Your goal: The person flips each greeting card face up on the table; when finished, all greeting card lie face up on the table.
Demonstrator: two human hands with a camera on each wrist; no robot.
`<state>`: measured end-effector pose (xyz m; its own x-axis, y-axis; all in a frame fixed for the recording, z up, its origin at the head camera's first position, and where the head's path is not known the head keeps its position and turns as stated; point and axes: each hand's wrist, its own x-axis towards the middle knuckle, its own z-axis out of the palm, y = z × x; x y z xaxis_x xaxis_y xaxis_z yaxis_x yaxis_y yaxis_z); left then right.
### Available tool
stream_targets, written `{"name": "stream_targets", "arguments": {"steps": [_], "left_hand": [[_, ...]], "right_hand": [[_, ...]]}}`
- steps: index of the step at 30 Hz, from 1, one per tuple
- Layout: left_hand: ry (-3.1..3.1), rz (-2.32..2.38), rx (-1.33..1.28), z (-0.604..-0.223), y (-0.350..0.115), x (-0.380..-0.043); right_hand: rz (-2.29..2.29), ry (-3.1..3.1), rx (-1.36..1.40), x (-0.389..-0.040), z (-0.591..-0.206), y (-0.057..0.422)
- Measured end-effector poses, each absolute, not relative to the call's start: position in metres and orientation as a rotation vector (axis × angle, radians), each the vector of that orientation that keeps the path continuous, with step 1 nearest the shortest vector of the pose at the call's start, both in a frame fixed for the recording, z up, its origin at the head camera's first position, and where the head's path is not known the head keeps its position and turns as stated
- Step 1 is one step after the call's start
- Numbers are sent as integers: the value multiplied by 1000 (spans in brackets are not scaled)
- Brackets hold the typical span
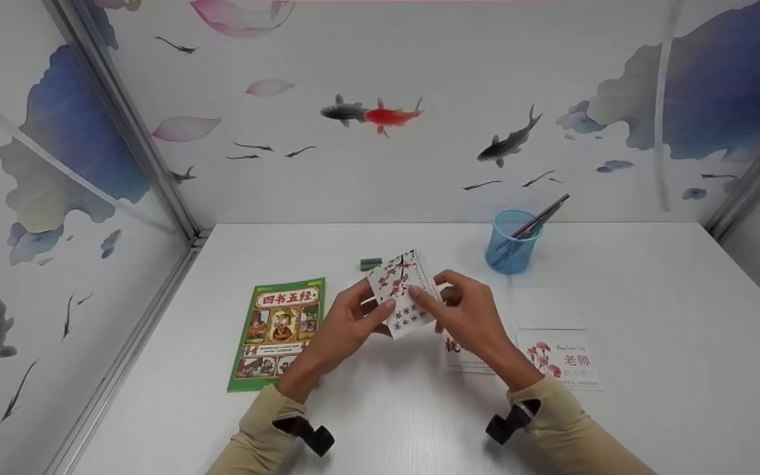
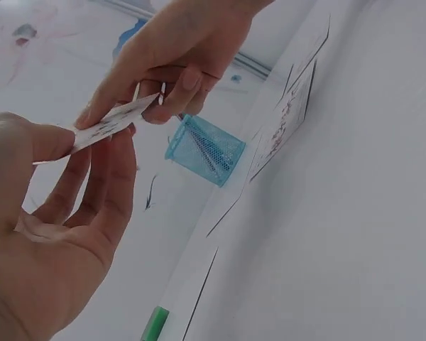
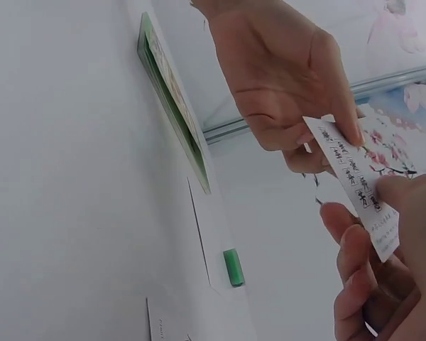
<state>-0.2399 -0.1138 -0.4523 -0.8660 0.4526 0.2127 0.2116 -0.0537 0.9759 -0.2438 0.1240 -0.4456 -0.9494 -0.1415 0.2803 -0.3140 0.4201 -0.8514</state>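
Note:
Both hands hold a white card [image 1: 391, 278] printed with a pink blossom branch and black characters, raised over the table. My left hand [image 1: 346, 322] pinches its left side, thumb on the printed face and fingers behind. On the other side, my right hand [image 1: 475, 318] grips the edge, its thumb lying across the printed face. In the right wrist view the card [image 3: 348, 174] tilts between the two hands. Partly hidden under my right hand lies another card [image 1: 466, 361] with a large black character.
A green-bordered picture book [image 1: 280, 336] lies at the left. Beyond the hands is a small green block [image 1: 371, 264]. At the back right stands a blue mesh cup [image 1: 506, 256] holding pencils. A flower-printed card [image 1: 568, 363] and a plain white card [image 1: 551, 309] lie at the right.

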Motion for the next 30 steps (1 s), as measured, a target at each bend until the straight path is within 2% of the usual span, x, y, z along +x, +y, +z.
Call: {"name": "stream_targets", "arguments": {"steps": [4, 8, 15, 22, 30], "left_hand": [[2167, 2048, 649, -455, -113, -241], [2300, 1999, 611, -458, -113, -242], [2566, 1728, 676, -462, -113, -245], [2696, 1437, 624, -467, -119, -245], [2718, 1170, 783, -467, -125, -243]], "right_hand": [[1468, -2453, 457, -245, -443, 123], [1411, -2446, 642, -243, -443, 121], [1271, -2517, 944, -237, -449, 117], [1200, -2738, 1017, -237, -460, 119], [1001, -2883, 1016, -236, -470, 118]]}}
